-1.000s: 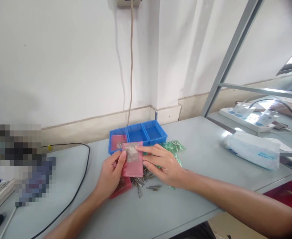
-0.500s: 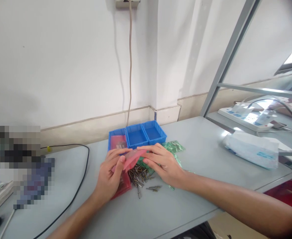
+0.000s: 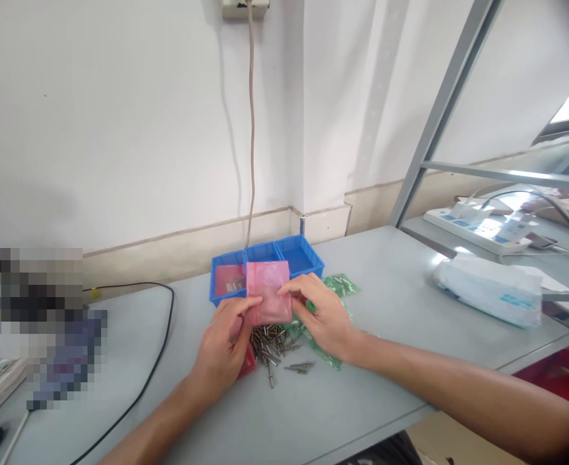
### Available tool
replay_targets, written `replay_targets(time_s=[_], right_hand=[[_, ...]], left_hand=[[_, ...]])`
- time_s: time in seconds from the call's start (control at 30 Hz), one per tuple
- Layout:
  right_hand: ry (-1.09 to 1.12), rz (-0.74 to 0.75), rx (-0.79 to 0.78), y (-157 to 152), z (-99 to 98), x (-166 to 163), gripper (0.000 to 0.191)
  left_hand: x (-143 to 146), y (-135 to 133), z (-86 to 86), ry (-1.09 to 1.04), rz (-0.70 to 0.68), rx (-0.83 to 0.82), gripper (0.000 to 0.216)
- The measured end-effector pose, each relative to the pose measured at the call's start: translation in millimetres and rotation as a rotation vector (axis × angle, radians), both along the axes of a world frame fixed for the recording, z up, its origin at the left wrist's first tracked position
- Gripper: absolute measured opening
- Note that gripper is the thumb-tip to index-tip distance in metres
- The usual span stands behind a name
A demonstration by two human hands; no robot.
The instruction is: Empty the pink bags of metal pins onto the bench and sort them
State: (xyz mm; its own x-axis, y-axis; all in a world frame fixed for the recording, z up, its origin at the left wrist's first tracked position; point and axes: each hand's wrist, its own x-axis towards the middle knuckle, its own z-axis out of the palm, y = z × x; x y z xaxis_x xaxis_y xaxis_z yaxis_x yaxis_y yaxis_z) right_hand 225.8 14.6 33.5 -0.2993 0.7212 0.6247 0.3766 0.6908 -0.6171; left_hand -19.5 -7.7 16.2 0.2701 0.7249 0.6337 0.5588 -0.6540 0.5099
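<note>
Between both hands a small pink zip bag (image 3: 268, 287) is held up, its face turned toward me. My left hand (image 3: 223, 332) pinches its left edge between thumb and fingers. My right hand (image 3: 319, 313) grips the right edge. Whether anything lies inside the bag I cannot tell. Just below is a heap of metal rivets (image 3: 267, 345), with a few loose ones nearer the front. Partly hidden under my left hand lie more pink bags (image 3: 248, 363). Green bags (image 3: 330, 352) spread beside my right hand.
Behind the hands stand three joined blue bins (image 3: 301, 255); the left one holds a pink bag with metal pieces. A black cable (image 3: 168, 323) curves along the left. At right lie a white and blue plastic packet (image 3: 490, 290) and a power strip (image 3: 473, 231) beyond a metal frame (image 3: 451, 97).
The pink bag, folded or tilted before, is now raised and spread flat in front of the bins. My fingers have shifted to its two side edges.
</note>
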Motion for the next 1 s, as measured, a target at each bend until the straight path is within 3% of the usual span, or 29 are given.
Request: replay_targets(time_s=[0.27,0.43,0.6,0.77,0.9,1.0], right_hand=[[0.004,0.138,-0.07,-6.2,2.5,-0.4,0.014],[0.031,0.118,-0.127,-7.6,6.3,-1.3,0.011],[0.069,0.086,-0.309,-7.9,3.6,-3.1,0.006],[0.135,0.122,-0.333,-9.6,2.6,-3.2,0.009],[0.106,0.123,-0.31,-11.3,8.2,-3.1,0.011],[0.144,0.149,-0.363,-10.9,8.1,-3.0,0.018]], left_hand=[[-2.9,0.8,9.5,-0.002,0.046,-0.005,0.024],[-0.7,0.6,11.1,-0.033,0.072,0.015,0.018],[0.5,0.5,2.5,-0.107,0.118,-0.083,0.02],[2.4,0.4,-1.0,-0.263,0.111,-0.142,0.038],[-0.6,-0.4,-1.2,-0.186,0.096,-0.127,0.024],[-3.0,-0.5,-0.6,-0.11,0.088,-0.112,0.029]])
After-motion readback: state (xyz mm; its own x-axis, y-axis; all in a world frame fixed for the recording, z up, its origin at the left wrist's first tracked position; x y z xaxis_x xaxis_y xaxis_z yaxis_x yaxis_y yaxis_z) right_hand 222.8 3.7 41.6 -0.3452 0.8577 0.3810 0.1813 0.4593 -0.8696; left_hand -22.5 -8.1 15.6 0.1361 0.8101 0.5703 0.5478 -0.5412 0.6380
